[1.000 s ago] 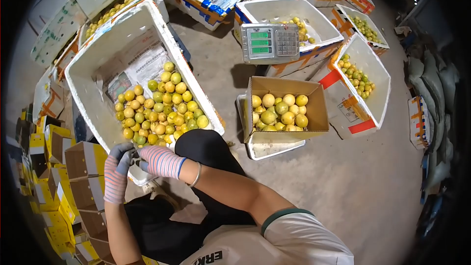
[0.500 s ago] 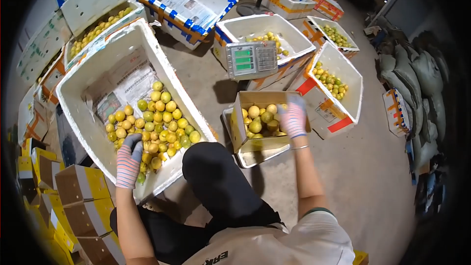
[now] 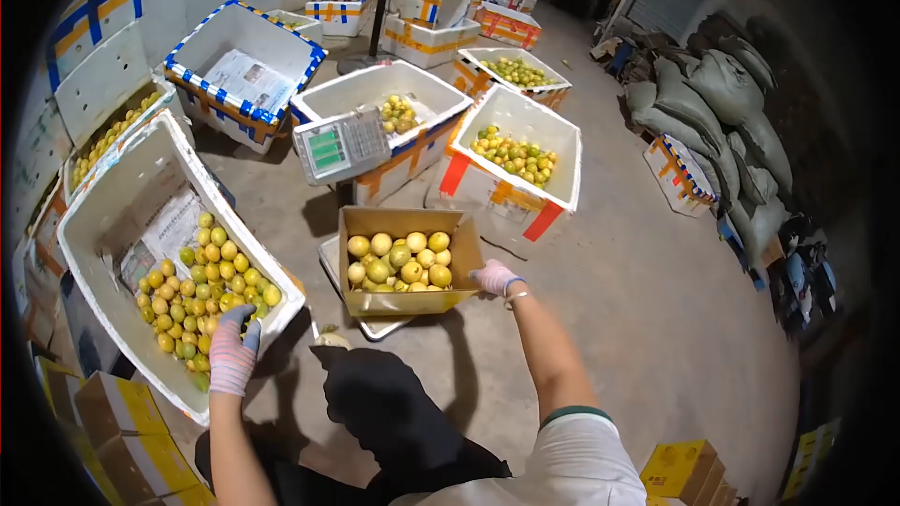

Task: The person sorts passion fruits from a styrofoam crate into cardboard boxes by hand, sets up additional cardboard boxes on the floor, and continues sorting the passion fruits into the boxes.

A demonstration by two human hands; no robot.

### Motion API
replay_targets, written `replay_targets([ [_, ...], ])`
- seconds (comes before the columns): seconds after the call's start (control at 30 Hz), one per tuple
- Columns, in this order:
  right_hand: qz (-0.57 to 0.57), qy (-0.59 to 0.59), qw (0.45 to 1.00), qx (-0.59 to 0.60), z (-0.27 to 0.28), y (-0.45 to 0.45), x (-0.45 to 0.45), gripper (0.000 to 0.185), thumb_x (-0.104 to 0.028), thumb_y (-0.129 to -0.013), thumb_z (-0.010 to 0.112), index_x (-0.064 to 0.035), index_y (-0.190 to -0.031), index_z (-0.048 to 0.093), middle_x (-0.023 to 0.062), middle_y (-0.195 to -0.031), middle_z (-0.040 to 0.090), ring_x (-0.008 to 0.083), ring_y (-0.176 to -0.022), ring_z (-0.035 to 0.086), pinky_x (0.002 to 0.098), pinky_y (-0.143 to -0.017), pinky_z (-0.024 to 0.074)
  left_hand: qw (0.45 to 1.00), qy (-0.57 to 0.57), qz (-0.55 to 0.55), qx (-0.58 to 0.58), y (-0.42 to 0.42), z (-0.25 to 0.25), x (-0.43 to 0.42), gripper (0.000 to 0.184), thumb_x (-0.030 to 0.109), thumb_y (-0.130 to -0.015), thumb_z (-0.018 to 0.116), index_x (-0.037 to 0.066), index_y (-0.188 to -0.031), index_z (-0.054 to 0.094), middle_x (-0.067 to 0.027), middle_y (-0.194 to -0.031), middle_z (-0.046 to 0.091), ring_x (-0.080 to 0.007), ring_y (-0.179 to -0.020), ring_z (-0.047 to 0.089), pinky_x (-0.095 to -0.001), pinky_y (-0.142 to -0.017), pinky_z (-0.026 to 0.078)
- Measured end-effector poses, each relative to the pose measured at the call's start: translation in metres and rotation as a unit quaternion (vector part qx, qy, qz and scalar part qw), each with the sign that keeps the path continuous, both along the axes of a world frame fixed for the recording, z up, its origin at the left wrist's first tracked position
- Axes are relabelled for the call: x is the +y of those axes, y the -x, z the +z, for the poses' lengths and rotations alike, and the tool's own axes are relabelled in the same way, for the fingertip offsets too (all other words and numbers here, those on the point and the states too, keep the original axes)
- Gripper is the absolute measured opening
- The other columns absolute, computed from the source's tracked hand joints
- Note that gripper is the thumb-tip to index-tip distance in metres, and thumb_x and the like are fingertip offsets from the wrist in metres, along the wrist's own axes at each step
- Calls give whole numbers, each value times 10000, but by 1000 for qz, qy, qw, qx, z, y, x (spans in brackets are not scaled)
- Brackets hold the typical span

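My left hand [image 3: 234, 349], in a striped glove with grey fingertips, rests at the fruit's edge inside the large white foam box [image 3: 86, 217]; its fingers are apart. Yellow-green round fruit [image 3: 199, 290] covers the near part of that box, over newspaper. My right hand [image 3: 497, 278], gloved too, is at the right side of the open cardboard box [image 3: 403, 304]. Its fingertips are partly hidden by the box wall. Larger yellow fruit [image 3: 411, 272] fills the cardboard box, which stands on the scale's platform [image 3: 382, 326]. Behind it is the scale's display [image 3: 341, 145].
Foam boxes of fruit stand behind, one with red tape [image 3: 511, 201] and one taped blue and orange [image 3: 412, 159]. Another foam box [image 3: 246, 117] holds newspaper. Sacks [image 3: 722, 84] are piled at the right. Yellow-and-brown cartons [image 3: 141, 459] stand lower left, more [image 3: 680, 470] lower right.
The view has swung to the right. My right hand left the foam box, passed over the cardboard box and is now at its right side. My left hand remains by the foam box's fruit.
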State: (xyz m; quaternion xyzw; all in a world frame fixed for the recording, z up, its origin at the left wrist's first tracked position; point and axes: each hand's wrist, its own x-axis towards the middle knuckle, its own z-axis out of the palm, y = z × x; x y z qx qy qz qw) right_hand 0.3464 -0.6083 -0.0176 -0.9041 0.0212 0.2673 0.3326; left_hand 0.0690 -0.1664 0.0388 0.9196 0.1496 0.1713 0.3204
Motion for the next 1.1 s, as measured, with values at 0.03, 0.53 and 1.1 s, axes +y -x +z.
replay_targets([
  [0.03, -9, -6, 1000, 9, -4, 19, -23, 371, -316, -868, 539, 32, -884, 665, 161, -673, 652, 227, -562, 647, 381, -537, 536, 999, 2, 1, 36, 3, 9, -11, 269, 142, -867, 605, 13, -1103, 617, -188, -1082, 629, -345, -1011, 602, -383, -903, 468],
  [0.53, -412, -333, 848, -7, -173, 342, -376, 375, -361, -899, 562, -43, -1093, 602, 62, -901, 609, 155, -742, 568, 295, -589, 473, 862, -67, -163, 475, 79, -31, -75, 487, 339, -831, 579, 116, -1264, 579, -125, -1187, 642, -310, -1073, 617, -408, -909, 488],
  [1.1, -205, -339, 912, -110, -11, 157, -93, 579, -329, -984, 395, -26, -1463, 277, 188, -1489, 343, 333, -1322, 412, 446, -1041, 376, 917, -83, -182, 345, 185, 47, -84, 466, 408, -885, 560, 121, -1249, 517, -148, -1037, 629, -308, -918, 637, -407, -796, 505],
])
